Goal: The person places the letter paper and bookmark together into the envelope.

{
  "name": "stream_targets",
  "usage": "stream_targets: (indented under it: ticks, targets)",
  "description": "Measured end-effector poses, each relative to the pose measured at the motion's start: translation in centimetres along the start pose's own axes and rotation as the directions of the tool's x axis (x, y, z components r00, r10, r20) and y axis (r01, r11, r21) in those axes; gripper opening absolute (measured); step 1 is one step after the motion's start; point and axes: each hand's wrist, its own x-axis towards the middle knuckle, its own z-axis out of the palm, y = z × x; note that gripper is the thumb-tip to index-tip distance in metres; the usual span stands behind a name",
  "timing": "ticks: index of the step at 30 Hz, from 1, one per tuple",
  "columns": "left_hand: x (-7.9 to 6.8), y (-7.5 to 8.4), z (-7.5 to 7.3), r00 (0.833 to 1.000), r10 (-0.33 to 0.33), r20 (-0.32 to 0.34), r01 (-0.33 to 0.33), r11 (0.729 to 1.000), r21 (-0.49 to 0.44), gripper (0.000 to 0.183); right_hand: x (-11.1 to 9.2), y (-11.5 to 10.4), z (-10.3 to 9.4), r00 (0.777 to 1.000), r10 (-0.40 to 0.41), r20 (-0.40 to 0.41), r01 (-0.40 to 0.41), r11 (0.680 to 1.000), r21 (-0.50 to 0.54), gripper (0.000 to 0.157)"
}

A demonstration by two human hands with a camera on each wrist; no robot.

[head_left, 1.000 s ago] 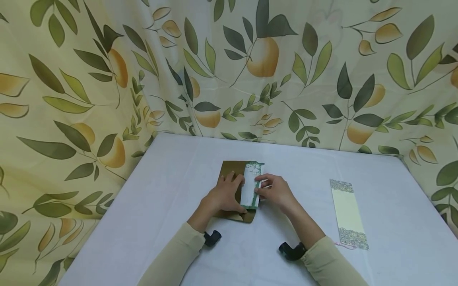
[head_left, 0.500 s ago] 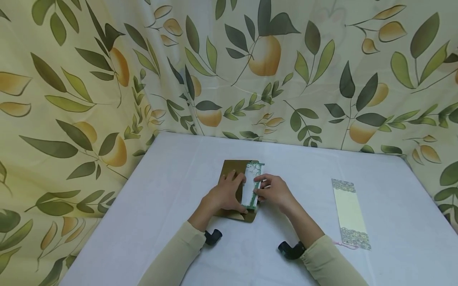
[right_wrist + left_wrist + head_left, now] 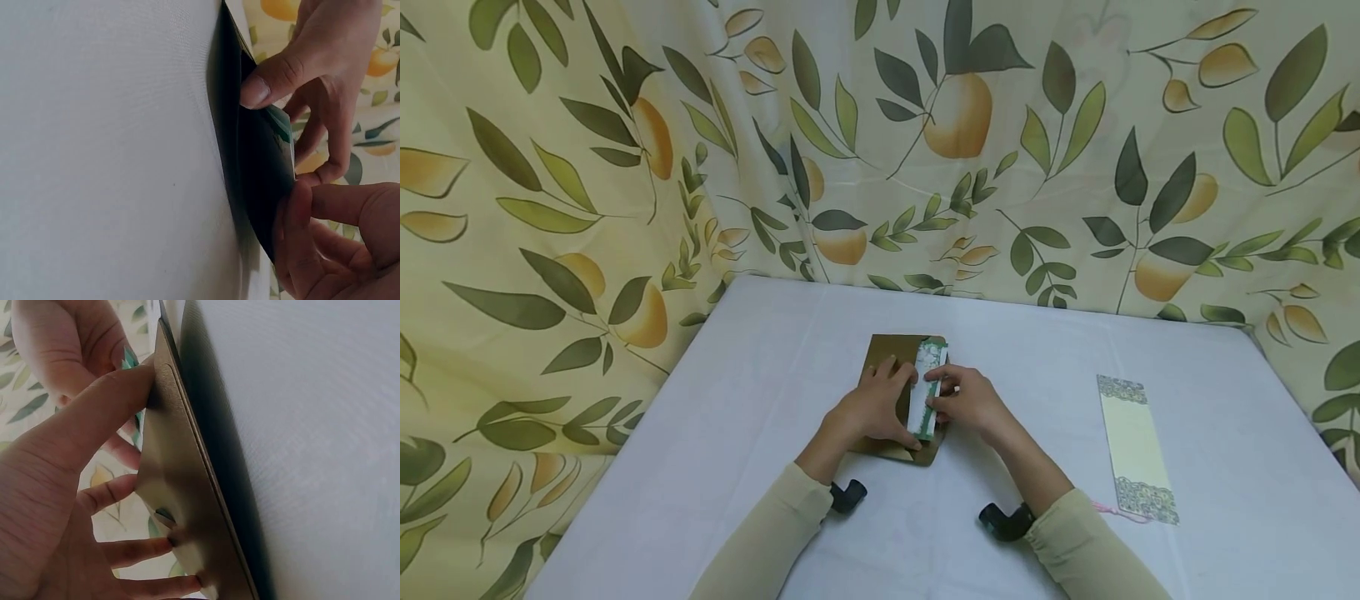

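Observation:
A brown, flat, folder-like piece with rounded corners [image 3: 891,350] lies mid-table, seen edge-on in the left wrist view. Over its right part is a white paper strip with green floral borders [image 3: 921,404]. My left hand [image 3: 872,406] rests spread on the brown piece, thumb at the strip's lower end; in the left wrist view its fingertips [image 3: 167,544] press the brown surface. My right hand [image 3: 966,402] pinches the strip's right edge between thumb and fingers. From the right wrist, a dark gap [image 3: 256,162] shows below the raised strip, with the fingers [image 3: 300,240] at its edge.
A pale yellow bookmark with grey patterned ends [image 3: 1138,446] lies on the right of the white-covered table [image 3: 760,350], a pink cord [image 3: 1123,512] at its lower end. A fruit-print curtain [image 3: 880,167] hangs behind and on the left.
My right hand has shifted slightly left with the strip's right edge, so more of the brown piece shows on that side. My left hand keeps its place on the brown piece.

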Motion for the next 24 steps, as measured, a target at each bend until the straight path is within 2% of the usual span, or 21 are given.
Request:
stream_targets:
  ticks: [15,24]
  targets:
    - [-0.12,0.01,-0.17,1.000,-0.023,0.018,0.023,0.999,-0.031,0.088,0.46,0.01,0.32,1.000,0.005,-0.021,-0.006,0.999,-0.034,0.041]
    - [-0.13,0.03,-0.32,1.000,-0.010,0.016,0.011,0.999,-0.037,0.086,0.81,-0.09,0.44,0.999,0.012,-0.052,-0.014,0.999,-0.032,0.041]
